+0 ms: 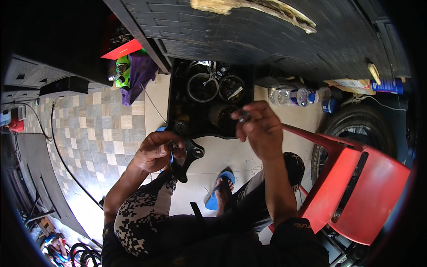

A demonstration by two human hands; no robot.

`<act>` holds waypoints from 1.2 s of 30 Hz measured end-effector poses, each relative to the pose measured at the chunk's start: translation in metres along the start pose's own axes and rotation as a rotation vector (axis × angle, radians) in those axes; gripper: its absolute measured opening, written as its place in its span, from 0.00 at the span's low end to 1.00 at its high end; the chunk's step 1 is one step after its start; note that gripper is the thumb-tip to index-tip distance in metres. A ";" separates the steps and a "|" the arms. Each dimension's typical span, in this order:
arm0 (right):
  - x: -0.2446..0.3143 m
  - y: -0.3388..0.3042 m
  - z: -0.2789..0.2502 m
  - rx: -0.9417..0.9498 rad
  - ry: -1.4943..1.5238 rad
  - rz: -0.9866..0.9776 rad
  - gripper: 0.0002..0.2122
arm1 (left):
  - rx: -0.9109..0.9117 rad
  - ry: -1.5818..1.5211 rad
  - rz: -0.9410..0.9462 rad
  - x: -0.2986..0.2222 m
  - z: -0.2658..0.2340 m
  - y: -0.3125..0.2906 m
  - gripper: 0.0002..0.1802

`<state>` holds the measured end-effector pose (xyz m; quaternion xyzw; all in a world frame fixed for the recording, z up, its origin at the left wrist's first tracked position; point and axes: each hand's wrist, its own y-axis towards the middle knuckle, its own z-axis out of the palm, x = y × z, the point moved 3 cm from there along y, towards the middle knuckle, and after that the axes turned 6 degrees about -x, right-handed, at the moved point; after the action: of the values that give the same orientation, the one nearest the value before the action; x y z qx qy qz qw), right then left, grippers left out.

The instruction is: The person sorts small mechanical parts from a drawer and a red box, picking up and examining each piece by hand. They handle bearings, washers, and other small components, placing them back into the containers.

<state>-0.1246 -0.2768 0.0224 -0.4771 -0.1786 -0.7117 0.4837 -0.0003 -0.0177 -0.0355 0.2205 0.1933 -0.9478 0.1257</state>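
My left hand is closed round a black lobed metal part, which has a round hole in one arm and looks like a bicycle part. A small round metal piece shows at the fingertips of that hand; whether it belongs to the black part I cannot tell. Raised to the right, my right hand pinches a small dark metal piece between thumb and fingers. Beyond both hands sits a black tray with round containers of small parts in it.
A red plastic chair stands close on my right, with bicycle wheels behind it. Clear plastic bottles lie near the dark cabinet. To the left are a purple bag and a black cable across the tiles.
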 end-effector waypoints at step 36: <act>-0.026 0.025 -0.099 -0.065 -0.729 0.436 0.13 | -0.105 0.174 0.003 0.000 0.010 0.011 0.27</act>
<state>-0.1510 -0.3463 -0.0524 -0.7392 -0.2102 -0.3827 0.5128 -0.0001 -0.0318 -0.0308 0.2955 0.2525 -0.9133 0.1214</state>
